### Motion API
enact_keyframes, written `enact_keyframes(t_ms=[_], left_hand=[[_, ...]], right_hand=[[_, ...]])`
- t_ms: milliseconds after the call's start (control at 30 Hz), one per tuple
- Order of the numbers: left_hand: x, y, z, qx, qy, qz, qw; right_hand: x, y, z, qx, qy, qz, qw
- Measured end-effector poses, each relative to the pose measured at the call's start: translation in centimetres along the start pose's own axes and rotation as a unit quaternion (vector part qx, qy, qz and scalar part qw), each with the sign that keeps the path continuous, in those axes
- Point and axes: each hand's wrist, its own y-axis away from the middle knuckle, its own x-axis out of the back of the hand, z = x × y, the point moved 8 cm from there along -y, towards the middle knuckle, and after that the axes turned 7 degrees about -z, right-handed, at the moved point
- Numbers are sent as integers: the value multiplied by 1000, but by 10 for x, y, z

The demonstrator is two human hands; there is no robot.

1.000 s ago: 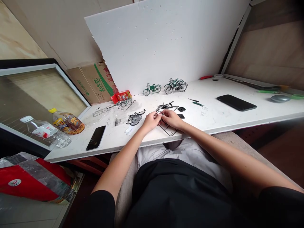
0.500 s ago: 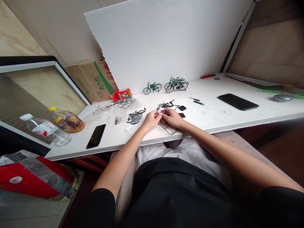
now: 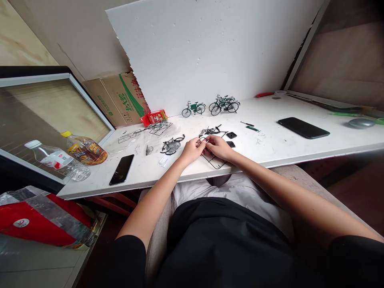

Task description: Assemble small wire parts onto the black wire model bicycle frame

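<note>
At the counter's (image 3: 270, 150) near edge, we pinch a tiny bike part.
Left hand (image 3: 192, 149) and right hand (image 3: 218, 147) meet fingertip to fingertip, both grips clenched on the small metal piece (image 3: 205, 143), above the black wire frame (image 3: 213, 161).

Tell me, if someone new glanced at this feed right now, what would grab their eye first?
Probably the left hand and right hand meeting at the near edge of the white table, pinching small parts over a black wire frame. Behind them, green model bicycles stand against the white foam board. Off to the right lies a black phone; another phone lies left, near two toppled bottles.
</note>
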Motion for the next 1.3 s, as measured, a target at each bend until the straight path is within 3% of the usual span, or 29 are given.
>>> enact_keyframes(t_ms=[1300], left_hand=[[1, 1, 0, 7, -18, -1, 1000]], right_hand=[[1, 0, -2, 5, 12, -1, 1000]])
